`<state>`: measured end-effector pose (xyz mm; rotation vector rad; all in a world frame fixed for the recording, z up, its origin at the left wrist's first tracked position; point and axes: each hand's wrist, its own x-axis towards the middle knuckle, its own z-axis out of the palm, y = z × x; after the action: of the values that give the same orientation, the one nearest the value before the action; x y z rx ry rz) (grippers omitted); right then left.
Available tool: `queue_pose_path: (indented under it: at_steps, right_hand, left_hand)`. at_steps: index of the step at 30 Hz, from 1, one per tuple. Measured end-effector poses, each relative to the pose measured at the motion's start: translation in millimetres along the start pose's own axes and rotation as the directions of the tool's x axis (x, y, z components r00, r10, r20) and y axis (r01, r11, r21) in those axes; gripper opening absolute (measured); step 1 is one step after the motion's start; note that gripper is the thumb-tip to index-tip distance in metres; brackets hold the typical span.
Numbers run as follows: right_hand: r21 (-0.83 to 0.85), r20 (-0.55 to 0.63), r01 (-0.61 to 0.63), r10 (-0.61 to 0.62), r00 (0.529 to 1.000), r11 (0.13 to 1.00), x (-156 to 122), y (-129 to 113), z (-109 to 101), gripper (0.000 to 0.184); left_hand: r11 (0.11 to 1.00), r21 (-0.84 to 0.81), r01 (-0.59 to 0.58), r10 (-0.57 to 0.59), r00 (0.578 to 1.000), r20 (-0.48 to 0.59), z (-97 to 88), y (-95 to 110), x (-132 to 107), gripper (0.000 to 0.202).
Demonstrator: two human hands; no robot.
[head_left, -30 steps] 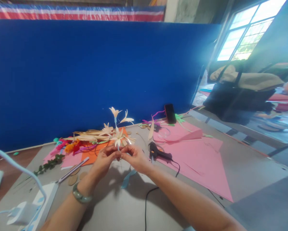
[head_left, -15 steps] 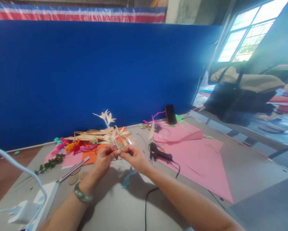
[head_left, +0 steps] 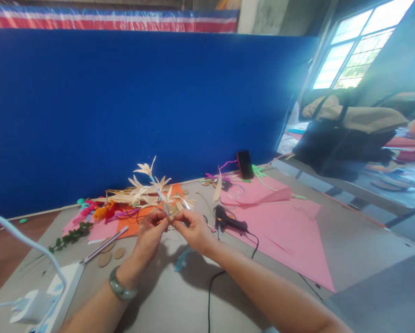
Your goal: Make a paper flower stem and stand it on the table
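Observation:
Both hands meet above the middle of the table, fingertips almost touching. My left hand [head_left: 153, 231], with a green bangle [head_left: 121, 286] on its wrist, is closed in a pinch on the lower stem of a pale handmade flower stalk [head_left: 157, 185]. My right hand [head_left: 193, 229] also pinches at the stem's lower end. The stalk rises tilted to the left, with several cream petals and a light blue wrapped stem. Beneath the hands lies a light blue strip [head_left: 182, 260]. My fingers hide the very tip of the stem.
Dried husks [head_left: 120, 196], colourful yarn pieces [head_left: 101, 212], a green leaf sprig [head_left: 70, 237] and a pen [head_left: 106, 244] lie left. A power strip [head_left: 66, 291] stands front left. Right are a black glue gun [head_left: 231, 221] with cord, pink sheets [head_left: 280, 240] and a phone [head_left: 245, 165]. A blue partition [head_left: 141, 101] stands behind.
The flower stalk has turned in my fingers, and its petals now spread differently and lean further left. Both hands have shifted slightly but still meet at the stem.

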<state>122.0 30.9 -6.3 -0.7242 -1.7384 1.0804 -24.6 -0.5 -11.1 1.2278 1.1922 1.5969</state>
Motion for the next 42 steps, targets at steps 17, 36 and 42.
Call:
queue_pose_path:
  at_steps: [17, 36, 42]
  right_hand:
    - [0.469, 0.166, -0.287, 0.235, 0.958, 0.835, 5.6, 1.3, 0.6, 0.027]
    - [-0.045, -0.035, 0.042, -0.044, 0.998, 0.998, -0.6, -1.9, -0.8, 0.012]
    - [0.244, 0.060, -0.146, 0.135, 0.989, 0.959, 3.8, -6.3, -1.9, 0.018]
  left_hand:
    - [0.987, -0.128, 0.095, -0.057, 0.960, 0.273, -18.8, -1.1, 13.0, 0.017]
    - [0.999, -0.022, 0.028, -0.029, 0.999, -0.031, 2.8, 9.0, 0.4, 0.023]
    - [0.973, -0.172, 0.151, -0.121, 0.977, 0.176, -5.4, 3.3, 7.0, 0.021]
